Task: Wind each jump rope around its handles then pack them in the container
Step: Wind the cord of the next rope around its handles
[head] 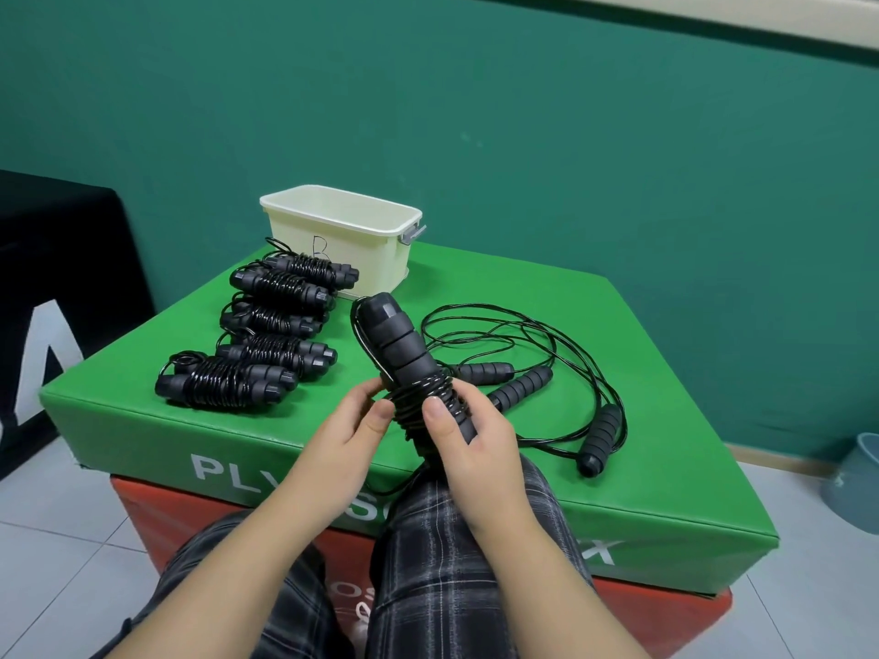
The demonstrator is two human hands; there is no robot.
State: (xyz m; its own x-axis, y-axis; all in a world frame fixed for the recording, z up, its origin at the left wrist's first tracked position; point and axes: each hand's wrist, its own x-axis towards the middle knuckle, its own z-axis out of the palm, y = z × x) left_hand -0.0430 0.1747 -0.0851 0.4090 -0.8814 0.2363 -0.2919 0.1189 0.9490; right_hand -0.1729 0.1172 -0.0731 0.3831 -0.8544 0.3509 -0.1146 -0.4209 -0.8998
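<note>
While the right hand [468, 437] grips the paired handles [411, 368] above the green box [618, 468], the left hand [354, 420] pinches cord [414, 401] coiled around them. Five wound ropes [266, 330] lie left, one loose rope [537, 368] right, container [340, 240] behind.

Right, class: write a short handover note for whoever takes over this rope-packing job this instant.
Left hand: pinches the cord at the coil.
Right hand: grips the handle pair, held up over the green box.
Done: five wound ropes lie in a row on the box, left of the hands; the one in hand is partly wound.
Left: finish this one, then wind the loose ropes lying at the right; three of their handles show.
The cream tub stands at the back of the box; its inside cannot be seen.
</note>
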